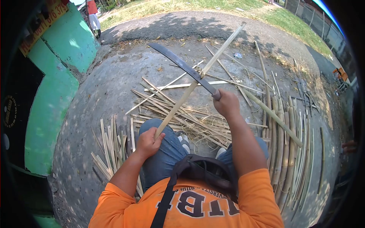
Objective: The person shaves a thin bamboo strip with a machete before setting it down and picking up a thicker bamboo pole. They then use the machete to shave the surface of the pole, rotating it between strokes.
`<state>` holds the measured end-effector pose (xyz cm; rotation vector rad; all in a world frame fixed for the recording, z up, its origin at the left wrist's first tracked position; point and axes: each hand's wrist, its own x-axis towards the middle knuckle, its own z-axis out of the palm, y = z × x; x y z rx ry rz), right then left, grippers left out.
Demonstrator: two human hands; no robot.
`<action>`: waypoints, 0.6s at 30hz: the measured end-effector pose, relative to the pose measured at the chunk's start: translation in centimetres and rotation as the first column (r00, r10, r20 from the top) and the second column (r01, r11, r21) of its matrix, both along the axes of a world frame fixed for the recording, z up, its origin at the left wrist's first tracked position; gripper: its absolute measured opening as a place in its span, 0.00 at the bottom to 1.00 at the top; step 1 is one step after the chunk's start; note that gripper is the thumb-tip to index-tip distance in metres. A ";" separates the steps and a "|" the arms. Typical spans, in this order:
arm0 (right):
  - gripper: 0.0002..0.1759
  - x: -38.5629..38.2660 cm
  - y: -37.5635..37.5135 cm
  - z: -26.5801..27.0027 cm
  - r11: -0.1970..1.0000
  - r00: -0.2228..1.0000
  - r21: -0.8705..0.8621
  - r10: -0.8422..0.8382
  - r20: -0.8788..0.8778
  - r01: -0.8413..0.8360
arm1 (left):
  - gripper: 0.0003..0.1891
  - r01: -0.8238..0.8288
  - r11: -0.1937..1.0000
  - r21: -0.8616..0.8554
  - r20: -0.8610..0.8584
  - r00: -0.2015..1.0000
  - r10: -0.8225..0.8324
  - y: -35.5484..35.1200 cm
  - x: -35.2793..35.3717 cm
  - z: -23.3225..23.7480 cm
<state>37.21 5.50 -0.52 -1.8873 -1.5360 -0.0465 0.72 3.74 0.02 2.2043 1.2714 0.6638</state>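
In the head view my left hand (150, 142) is wrapped round the near end of a long pale bamboo strip (178, 105), which slants up and away to the right. My right hand (227, 103) grips the handle of a machete (173, 57) with a long dark blade curving to the upper left. The blade crosses the strip at about its middle, where a knot shows and small shavings (199, 71) cling beside the metal. Below them, a heap of split bamboo strips (182, 114) and curled shavings lies on the ground before my knees.
More split strips (110, 142) lie by my left knee. Bamboo poles (279, 152) are laid out at my right, with one green pole (272, 114) slanting across them. A green wall (53, 114) stands on the left. Beyond the concrete lies a road (182, 26).
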 end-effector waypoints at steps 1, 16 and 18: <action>0.09 -0.6 -0.2 -0.2 0.999 0.999 0.019 0.038 -0.023 -0.037 | 0.16 -0.003 1.000 -0.002 0.005 1.000 0.003 -0.2 0.0 -0.1; 0.08 2.6 0.2 0.0 0.996 0.992 -0.002 -0.084 -0.094 0.085 | 0.14 0.009 0.998 0.065 -0.006 1.000 -0.009 -0.6 -0.2 -0.1; 0.07 1.9 -0.7 0.5 0.983 0.987 -0.113 -0.152 -0.055 0.145 | 0.14 0.004 0.998 0.066 -0.002 1.000 -0.004 -0.8 0.1 -0.1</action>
